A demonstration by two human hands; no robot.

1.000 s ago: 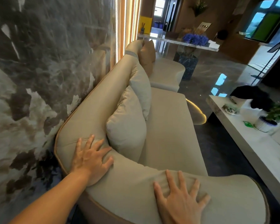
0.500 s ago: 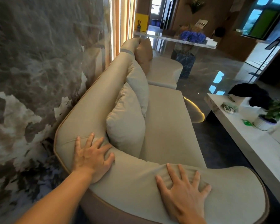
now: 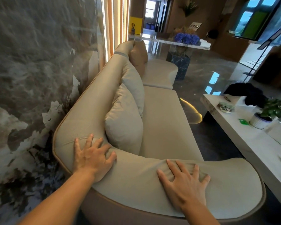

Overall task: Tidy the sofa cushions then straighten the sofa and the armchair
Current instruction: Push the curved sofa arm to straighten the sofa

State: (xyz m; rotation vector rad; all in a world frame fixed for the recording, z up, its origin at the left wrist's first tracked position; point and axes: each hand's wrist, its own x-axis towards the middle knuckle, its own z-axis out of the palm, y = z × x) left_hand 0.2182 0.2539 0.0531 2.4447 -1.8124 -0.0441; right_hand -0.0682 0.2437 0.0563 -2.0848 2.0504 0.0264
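Both hands, the left hand (image 3: 94, 156) and the right hand (image 3: 184, 182), lie spread and flat on the near arm of the sofa (image 3: 165, 120), probably to shove it straight along the wall (image 3: 39, 70), with its cushions (image 3: 124, 122) upright against the backrest.

Head view, probably close above sofa (image 3: 161, 120).

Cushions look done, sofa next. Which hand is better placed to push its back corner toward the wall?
Left, probably. The left hand lies flat on the sofa at its wall-side corner; the right hand rests mid-armrest.
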